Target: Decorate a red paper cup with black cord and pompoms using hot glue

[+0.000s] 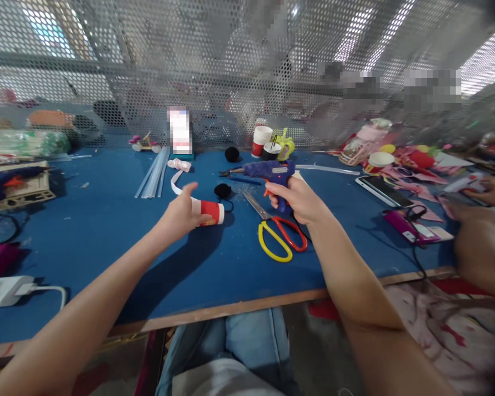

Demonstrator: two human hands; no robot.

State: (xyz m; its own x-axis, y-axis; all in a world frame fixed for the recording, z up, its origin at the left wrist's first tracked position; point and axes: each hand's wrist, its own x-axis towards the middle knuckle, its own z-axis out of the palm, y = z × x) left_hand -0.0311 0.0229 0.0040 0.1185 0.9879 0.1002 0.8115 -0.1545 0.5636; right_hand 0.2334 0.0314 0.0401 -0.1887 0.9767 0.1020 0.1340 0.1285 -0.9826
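Observation:
My left hand (180, 215) is closed round a small red and white paper cup (209, 212), held on its side just above the blue table (107, 242). My right hand (297, 199) grips the handle of a blue glue gun (269, 170), whose nozzle points left, above and to the right of the cup. A black pompom (222, 190) lies just behind the cup. Red and yellow scissors (278, 231) lie on the table under my right hand.
Clear glue sticks (153, 175), a white ribbon (178, 165), another black pompom (232, 154) and paper cups (262, 140) lie further back. A phone (381, 190) and pink craft pieces sit at the right, where another person's hands (490, 192) work. A white charger (2, 290) lies near left.

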